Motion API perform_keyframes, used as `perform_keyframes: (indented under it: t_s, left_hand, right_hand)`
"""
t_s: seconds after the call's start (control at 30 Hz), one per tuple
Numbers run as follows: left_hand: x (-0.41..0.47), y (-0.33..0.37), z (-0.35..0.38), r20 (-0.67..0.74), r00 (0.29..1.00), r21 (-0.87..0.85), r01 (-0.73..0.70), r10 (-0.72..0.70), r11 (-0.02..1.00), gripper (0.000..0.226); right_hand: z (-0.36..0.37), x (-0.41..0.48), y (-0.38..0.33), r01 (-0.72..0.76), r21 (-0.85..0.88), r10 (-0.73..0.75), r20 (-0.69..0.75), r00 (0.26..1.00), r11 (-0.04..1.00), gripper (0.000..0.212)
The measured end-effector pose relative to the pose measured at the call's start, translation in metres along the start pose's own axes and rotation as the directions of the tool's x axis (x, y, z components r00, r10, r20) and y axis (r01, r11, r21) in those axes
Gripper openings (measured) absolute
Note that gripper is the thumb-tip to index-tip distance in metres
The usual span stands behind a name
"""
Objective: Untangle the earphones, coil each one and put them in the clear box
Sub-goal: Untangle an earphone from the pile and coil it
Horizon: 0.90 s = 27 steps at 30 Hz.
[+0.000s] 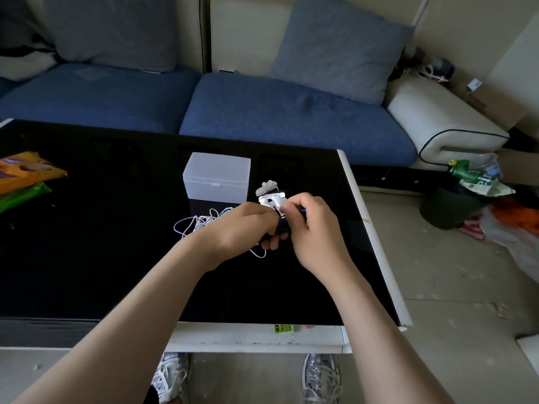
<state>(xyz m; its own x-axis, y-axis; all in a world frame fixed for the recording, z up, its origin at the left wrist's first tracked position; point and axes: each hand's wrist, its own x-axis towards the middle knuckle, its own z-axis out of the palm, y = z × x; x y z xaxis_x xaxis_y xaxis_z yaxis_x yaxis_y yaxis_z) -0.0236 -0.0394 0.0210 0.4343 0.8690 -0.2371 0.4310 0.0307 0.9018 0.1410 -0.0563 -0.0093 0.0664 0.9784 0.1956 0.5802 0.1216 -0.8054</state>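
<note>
Black glass table [87, 258] before a blue sofa [262, 112], lidded clear box [217, 177] at centre.
Just in front of it, left hand [242, 225] grips tangled earphones [205, 220]; right hand [312, 225] pinches their white ends.

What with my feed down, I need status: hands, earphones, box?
Left hand and right hand both gripping earphones. Cable tangle on table beside them. Clear box lid shut, blocks stowing.

box [216, 177] on table [87, 228], cable tangle [201, 221] before it, sofa [262, 112] behind
</note>
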Motion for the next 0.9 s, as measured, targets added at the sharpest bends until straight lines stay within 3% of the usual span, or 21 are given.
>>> perform_keyframes:
  t_s: [0.07,0.2,0.37,0.47,0.57,0.9]
  left_hand:
    - [-0.003,0.002,-0.003,0.054,0.998,-0.044,-0.010,0.013,0.999,0.019]
    - [-0.003,0.000,-0.008,0.078,0.996,-0.127,-0.042,0.052,0.991,0.041]
    - [-0.001,-0.002,-0.006,0.057,0.997,-0.307,-0.033,0.053,0.951,0.016]
    - [0.001,-0.001,-0.008,0.050,0.997,-0.425,-0.025,0.051,0.905,0.006]
    - [0.004,-0.002,-0.008,0.004,1.000,-0.497,0.003,-0.001,0.868,0.021]
    - [0.005,0.004,-0.005,-0.226,0.958,-0.508,0.039,-0.177,0.860,0.011]
  right_hand:
    - [-0.003,0.002,-0.002,-0.085,0.121,0.079,0.050,0.996,0.989,0.020]
    - [-0.012,0.001,-0.011,-0.243,0.404,0.190,0.168,0.967,0.882,0.027]
    - [-0.011,-0.001,-0.014,-0.240,0.469,0.165,0.196,0.967,0.850,0.038]
    - [-0.012,-0.003,-0.014,-0.190,0.530,0.080,0.224,0.971,0.826,0.030]
    - [-0.012,-0.003,-0.014,-0.142,0.538,0.035,0.203,0.979,0.831,0.025]
    - [-0.002,-0.001,-0.013,-0.098,0.520,-0.006,0.195,0.981,0.848,0.028]
